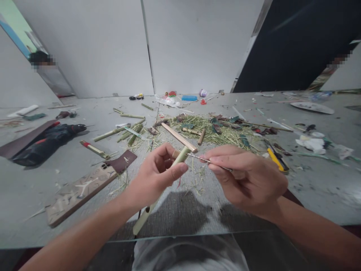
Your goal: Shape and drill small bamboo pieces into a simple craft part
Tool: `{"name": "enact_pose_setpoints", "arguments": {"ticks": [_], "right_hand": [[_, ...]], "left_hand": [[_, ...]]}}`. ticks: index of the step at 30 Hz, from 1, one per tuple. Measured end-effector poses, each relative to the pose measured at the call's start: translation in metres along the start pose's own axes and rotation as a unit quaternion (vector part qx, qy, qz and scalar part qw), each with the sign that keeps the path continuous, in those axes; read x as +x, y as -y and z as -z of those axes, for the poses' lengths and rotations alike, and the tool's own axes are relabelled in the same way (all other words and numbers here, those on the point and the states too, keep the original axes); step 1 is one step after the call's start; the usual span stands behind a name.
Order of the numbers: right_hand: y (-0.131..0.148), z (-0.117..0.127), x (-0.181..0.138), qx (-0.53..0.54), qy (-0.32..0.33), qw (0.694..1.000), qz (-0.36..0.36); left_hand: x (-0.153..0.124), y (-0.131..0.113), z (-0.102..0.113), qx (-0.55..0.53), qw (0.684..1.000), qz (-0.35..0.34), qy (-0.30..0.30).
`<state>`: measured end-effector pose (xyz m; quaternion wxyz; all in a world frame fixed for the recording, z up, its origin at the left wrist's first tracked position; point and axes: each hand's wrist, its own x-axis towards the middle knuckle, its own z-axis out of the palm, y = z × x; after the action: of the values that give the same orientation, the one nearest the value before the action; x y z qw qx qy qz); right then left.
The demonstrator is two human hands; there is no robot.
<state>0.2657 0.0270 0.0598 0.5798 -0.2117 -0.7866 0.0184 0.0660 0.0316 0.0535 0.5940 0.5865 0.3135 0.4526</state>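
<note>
My left hand (156, 175) is closed around a pale green bamboo stick (144, 217) that runs from below my wrist up to its top end by my fingertips. My right hand (248, 177) pinches a thin metal drill bit (197, 157) between thumb and fingers. The bit's spiral tip touches the top end of the stick. Both hands hover above the near middle of a grey table (180, 214).
A pile of green shavings and cut stalks (208, 130) lies behind my hands. A dark power drill (47, 141) and a phone on a wooden board (84, 188) are at the left. A yellow utility knife (278, 160) is at the right. Bottles and small items line the far edge.
</note>
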Motion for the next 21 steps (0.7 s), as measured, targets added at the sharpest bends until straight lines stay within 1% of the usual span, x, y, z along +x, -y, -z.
{"name": "enact_pose_setpoints", "arguments": {"ticks": [6, 15, 21], "right_hand": [[-0.0010, 0.0011, 0.0008, -0.032, 0.011, 0.998, 0.054], [-0.0011, -0.0007, 0.0026, -0.045, 0.017, 0.996, 0.075], [0.0039, -0.0035, 0.0046, -0.080, -0.004, 0.989, 0.123]], "left_hand": [[-0.0019, -0.0019, 0.0003, 0.040, 0.999, -0.011, -0.005], [-0.0022, -0.0040, -0.0022, 0.062, 0.998, -0.013, -0.014], [-0.0027, -0.0029, -0.0033, 0.094, 0.995, -0.019, -0.033]]}}
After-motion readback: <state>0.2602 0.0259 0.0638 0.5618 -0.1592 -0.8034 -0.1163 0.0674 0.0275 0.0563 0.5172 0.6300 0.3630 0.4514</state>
